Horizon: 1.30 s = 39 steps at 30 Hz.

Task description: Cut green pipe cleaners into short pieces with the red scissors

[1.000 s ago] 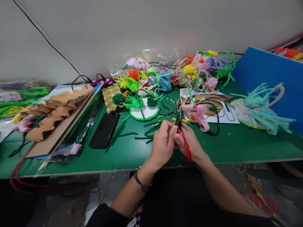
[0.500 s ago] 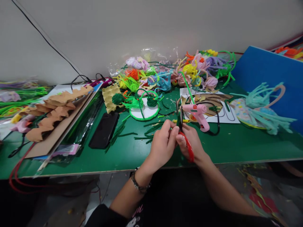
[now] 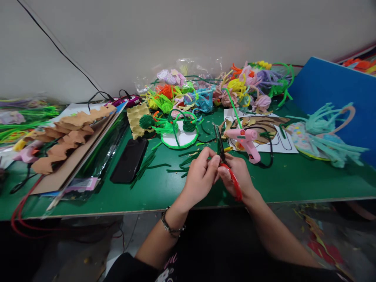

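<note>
Our right hand (image 3: 237, 175) has its grip closed around the red-handled scissors (image 3: 234, 183), whose blades point away from us, over the near half of the green surface (image 3: 282, 178). Our left hand (image 3: 202, 168) is pinched tight beside them on a dark green stem (image 3: 219, 148), mostly hidden by fingers and blades. Crowding the right side of the blades, we have a pink glue gun (image 3: 249, 147), its black cable looping over white paper (image 3: 266, 148). Loose dark green strips (image 3: 143, 170) lie left of our hands, next to a black phone (image 3: 129, 161); behind them sits a white disc (image 3: 186, 139) with a green rim. A heap of colourful pompoms (image 3: 204, 101) blocks the back by the wall, cardboard strips (image 3: 66, 149) cover the left, and a teal tufted piece (image 3: 331, 137) rests before a blue board (image 3: 335, 90) at right.
</note>
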Motion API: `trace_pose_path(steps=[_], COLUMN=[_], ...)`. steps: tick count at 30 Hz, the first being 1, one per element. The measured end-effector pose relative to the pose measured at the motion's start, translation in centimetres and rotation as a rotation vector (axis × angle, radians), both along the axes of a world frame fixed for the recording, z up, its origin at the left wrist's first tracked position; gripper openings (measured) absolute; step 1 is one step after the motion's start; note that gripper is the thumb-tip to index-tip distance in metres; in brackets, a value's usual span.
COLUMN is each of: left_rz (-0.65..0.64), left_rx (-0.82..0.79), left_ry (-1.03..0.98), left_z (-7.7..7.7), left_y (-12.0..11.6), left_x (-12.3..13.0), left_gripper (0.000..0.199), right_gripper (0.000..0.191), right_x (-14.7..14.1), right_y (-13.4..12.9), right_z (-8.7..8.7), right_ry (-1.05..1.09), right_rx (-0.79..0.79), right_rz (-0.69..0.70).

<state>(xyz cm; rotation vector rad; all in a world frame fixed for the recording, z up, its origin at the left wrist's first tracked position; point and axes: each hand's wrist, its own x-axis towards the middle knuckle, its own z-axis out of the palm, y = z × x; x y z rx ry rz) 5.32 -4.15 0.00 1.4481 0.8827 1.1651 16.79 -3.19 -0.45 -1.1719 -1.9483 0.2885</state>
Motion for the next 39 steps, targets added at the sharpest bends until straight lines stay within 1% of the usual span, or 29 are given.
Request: trace_pose_path(steps=[3, 6, 11, 18, 24, 30, 35, 39], left_rz=[0.0, -0.001, 0.016, 0.028, 0.01, 0.011, 0.005, -0.015], left_rx=[-0.007, -0.012, 0.011, 0.039, 0.043, 0.046, 0.052, 0.03], left_ry=[-0.014, -0.01, 0.039, 0.115, 0.115, 0.113, 0.092, 0.062], left_z=[-0.02, 0.07, 0.3, 0.61, 0.63, 0.62, 0.72, 0.82], left_y=[0.02, 0.03, 0.02, 0.01, 0.13, 0.14, 0.12, 0.1], left_x=[0.04, 0.05, 0.09, -0.05, -0.05, 0.03, 0.01, 0.04], left_gripper=[0.022, 0.022, 0.021, 0.023, 0.022, 0.023, 0.022, 0.021], right_gripper=[0.059, 0.06, 0.064, 0.06, 0.065, 0.064, 0.064, 0.066], right_x=[0.03, 0.18, 0.41, 0.58, 0.67, 0.64, 0.67, 0.73], right_y=[0.04, 0.01, -0.04, 0.0, 0.0, 0.0, -0.02, -0.03], right_z=[-0.12, -0.4, -0.74, -0.34, 0.05, 0.09, 0.1, 0.13], right_ry=[-0.004, -0.057, -0.111, -0.11, -0.07, -0.062, -0.023, -0.019], right_rx=[0.03, 0.059, 0.034, -0.003, -0.065, -0.012, -0.035, -0.08], right_rz=[-0.009, -0.002, -0.01, -0.032, -0.027, -0.055, -0.012, 0.07])
